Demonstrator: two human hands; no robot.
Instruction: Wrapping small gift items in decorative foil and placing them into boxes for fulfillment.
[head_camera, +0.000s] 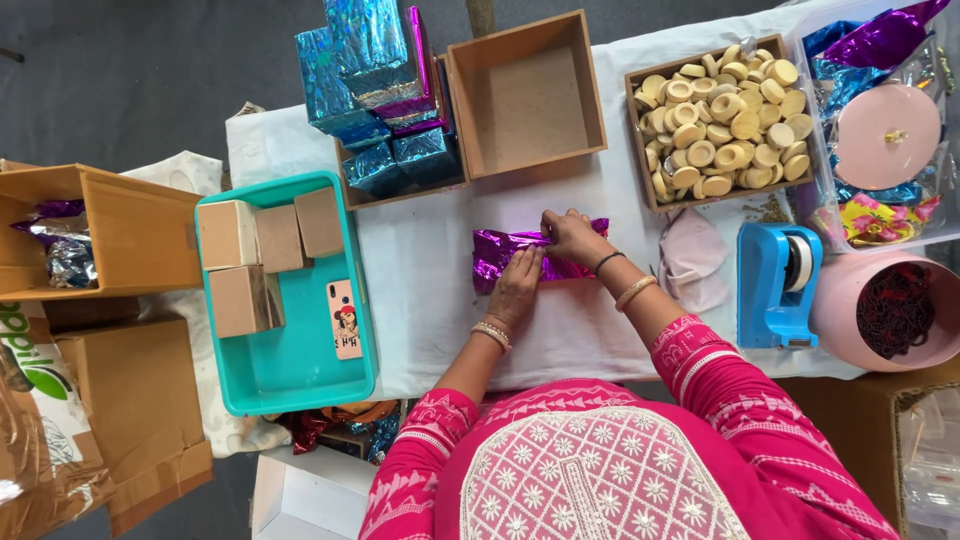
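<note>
The head view looked straight down at a table with a white cloth (420, 270). A purple shiny parcel (500, 255) lay in the middle of it, right in front of the person. Its long side ran left to right across the table.

Both hands were on the parcel, so neither had to reach. The left hand (517, 285) lay flat on top, fingers stretched out and pressing down near the middle. The right hand (572, 237) was curled at the back edge, near the parcel's right end, and its fingertips seemed to pinch the foil there. The two hands were almost touching.

The parcel looked crinkly and bright, like a small box wrapped in foil. Its left end stuck out past the hands.

A blue tape holder (780, 285) stood to the right, nearer the right hand. A wooden box of round tan pieces (720, 120) sat behind it. An empty wooden box (525, 95) sat straight behind the parcel. A teal tray (290, 370) with small brown boxes (270, 240) was on the left.
</note>
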